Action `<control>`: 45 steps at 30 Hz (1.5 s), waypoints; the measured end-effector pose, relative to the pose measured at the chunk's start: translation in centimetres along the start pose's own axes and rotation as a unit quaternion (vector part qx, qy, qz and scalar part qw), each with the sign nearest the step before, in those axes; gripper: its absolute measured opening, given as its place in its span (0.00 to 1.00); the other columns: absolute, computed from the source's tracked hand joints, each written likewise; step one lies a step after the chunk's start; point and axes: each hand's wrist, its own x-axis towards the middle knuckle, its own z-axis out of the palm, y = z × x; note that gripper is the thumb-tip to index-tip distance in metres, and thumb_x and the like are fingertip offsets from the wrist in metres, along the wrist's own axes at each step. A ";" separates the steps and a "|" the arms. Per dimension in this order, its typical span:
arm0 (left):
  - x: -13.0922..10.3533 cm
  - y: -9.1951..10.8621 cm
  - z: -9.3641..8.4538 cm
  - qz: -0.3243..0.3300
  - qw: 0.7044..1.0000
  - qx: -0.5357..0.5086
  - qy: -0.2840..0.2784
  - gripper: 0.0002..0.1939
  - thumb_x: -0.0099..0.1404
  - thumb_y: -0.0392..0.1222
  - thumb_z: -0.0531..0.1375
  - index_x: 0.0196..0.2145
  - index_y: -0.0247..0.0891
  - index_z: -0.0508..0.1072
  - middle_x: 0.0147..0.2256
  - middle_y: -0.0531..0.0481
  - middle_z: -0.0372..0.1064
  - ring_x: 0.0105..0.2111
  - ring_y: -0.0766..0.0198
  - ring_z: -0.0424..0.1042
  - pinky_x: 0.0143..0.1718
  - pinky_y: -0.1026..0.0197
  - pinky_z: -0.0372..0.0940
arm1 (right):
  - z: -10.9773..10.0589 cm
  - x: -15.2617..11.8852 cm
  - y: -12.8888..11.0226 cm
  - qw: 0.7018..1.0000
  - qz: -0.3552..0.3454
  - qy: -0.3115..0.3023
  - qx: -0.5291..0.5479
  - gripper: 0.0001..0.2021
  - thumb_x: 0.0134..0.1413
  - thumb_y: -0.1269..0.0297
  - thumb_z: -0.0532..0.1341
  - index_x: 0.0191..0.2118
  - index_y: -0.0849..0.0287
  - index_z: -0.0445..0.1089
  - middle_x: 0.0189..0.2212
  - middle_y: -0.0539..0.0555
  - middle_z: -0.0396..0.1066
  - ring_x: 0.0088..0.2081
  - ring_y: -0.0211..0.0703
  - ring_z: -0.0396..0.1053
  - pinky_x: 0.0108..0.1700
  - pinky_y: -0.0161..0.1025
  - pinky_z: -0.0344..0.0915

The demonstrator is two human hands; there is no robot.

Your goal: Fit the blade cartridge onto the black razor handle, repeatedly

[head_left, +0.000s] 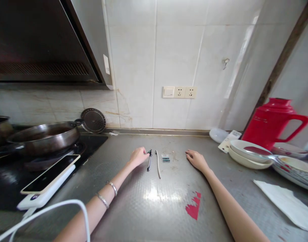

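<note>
My left hand [138, 157] rests low over the metal counter, fingertips pinched together at a small dark green piece [149, 152], whose kind I cannot make out. Just beside those fingertips lies a thin black stick-like thing [149, 164], pointing toward me. To its right is a slim, slightly bent whitish strip [158, 164] with a dark end. Further right are small flat pieces, dark teal and clear [165, 158]. My right hand [196, 159] lies on the counter with fingers stretched out, holding nothing. Closer to me is a torn red scrap [194, 205].
At left, a steel pan [45, 137] sits on the black stove, with a phone [51, 173] on a white power bank [47, 190] and a looping white cable [75, 201]. At right stand a red thermos jug [272, 122], stacked bowls [249, 158], plates [297, 171] and a white tissue [285, 200].
</note>
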 end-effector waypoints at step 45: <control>-2.1 2.3 0.0 -0.308 0.675 -0.661 -0.114 0.08 0.59 0.39 0.47 0.26 0.35 0.61 0.14 0.61 0.50 0.09 0.77 0.46 0.10 0.73 0.38 | -0.4 -0.1 -0.3 1.000 0.007 0.005 -0.008 0.19 0.54 0.59 0.48 0.46 0.55 0.70 0.50 0.56 0.67 0.52 0.49 0.62 0.51 0.46 0.58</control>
